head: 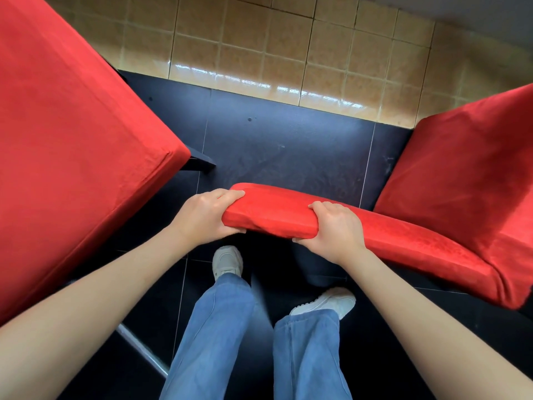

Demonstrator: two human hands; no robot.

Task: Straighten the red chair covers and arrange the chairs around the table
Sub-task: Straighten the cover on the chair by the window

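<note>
The head view is looking straight down on the top edge of a chair backrest, which is wearing a red velvet cover. This backrest is running across the middle of the picture, from just right of centre down toward the right edge, where it is joining the red-covered seat of the same chair. The left hand is gripping the left end of the backrest, its fingers curling over the far side and the thumb pressing underneath. The right hand is gripping the same top edge a little further along, fingers clamped over the far side of the cover and the thumb tucked beneath the near side. Both bare forearms are reaching in from the bottom corners.

The cloth between the two hands is lying fairly smooth, with a slight fold showing at the lower edge near the right hand.

To the left, a second red-covered chair is filling much of that side, tilted in the wide lens, with a dark leg showing below its corner. It is standing apart from the held backrest.

Below the hands, the person's legs in blue jeans and pale shoes are standing on dark floor tiles. Beyond these, glossy tan floor tiles are catching streaks of light.
</note>
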